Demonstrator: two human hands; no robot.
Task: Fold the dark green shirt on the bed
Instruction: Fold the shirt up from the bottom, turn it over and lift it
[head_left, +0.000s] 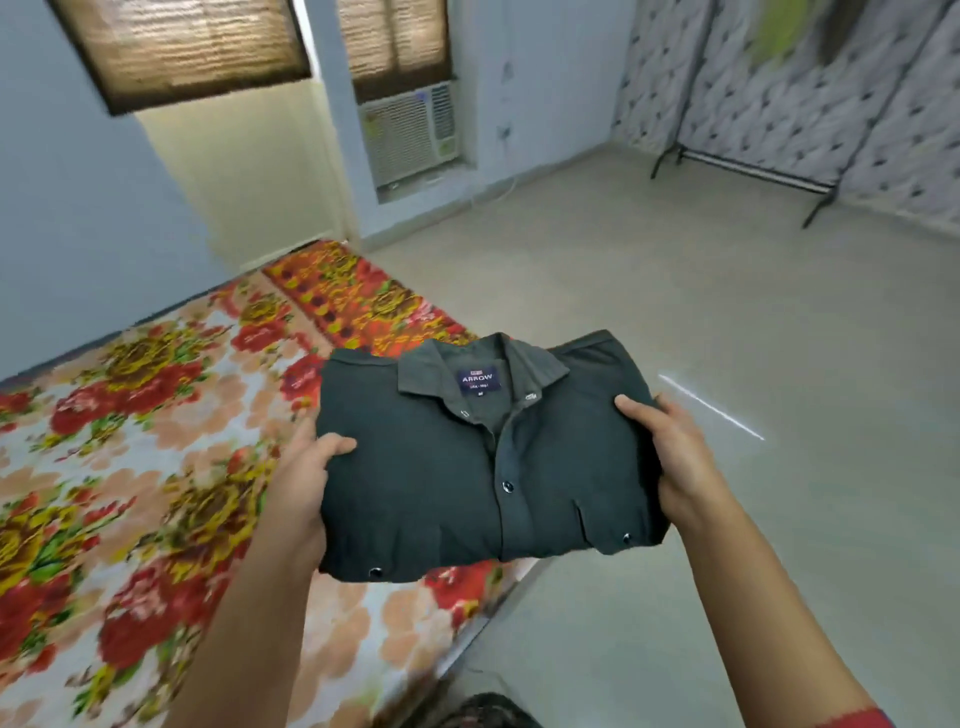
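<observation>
- Already a compact rectangle: dark green shirt is folded, collar and neck label facing up, button placket running down the middle.
- Position: held in the air over the near corner of the bed, part of it hanging past the mattress edge above the floor. Not resting on the floral bedsheet.
- Left hand clamps the left edge, thumb on top, fingers hidden beneath the cloth.
- Right hand clamps the right edge the same way, thumb pressed onto the top layer, remaining fingers tucked under.
- Handling judgement: light, soft woven fabric, no stiffness of its own; layers likely to slide apart or sag in the middle if gripped at one point.
- Best hold looks like both side edges, pinching through all layers, kept level.
- Folding appears finished; setting it down flat on the bed seems to remain.
</observation>
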